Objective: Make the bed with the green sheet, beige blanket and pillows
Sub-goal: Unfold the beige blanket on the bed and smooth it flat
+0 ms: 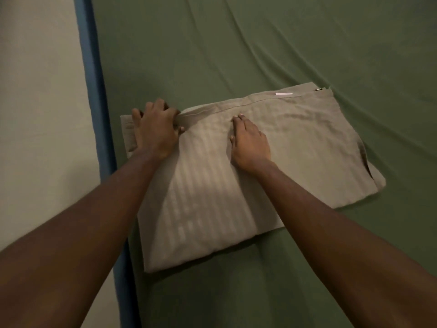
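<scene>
A green sheet (260,48) covers the bed, with soft creases across it. On it lies a folded beige blanket (307,143) with faint stripes and a small white label at its far edge. My left hand (156,129) is at the blanket's far left corner, its fingers curled into the folded edge. My right hand (248,140) lies flat on the middle of the blanket, fingers straight and pressing down. No pillows are in view.
A blue mattress edge (94,91) runs along the bed's left side, against a pale wall (40,91). Green sheet stretches beyond and to the right of the blanket.
</scene>
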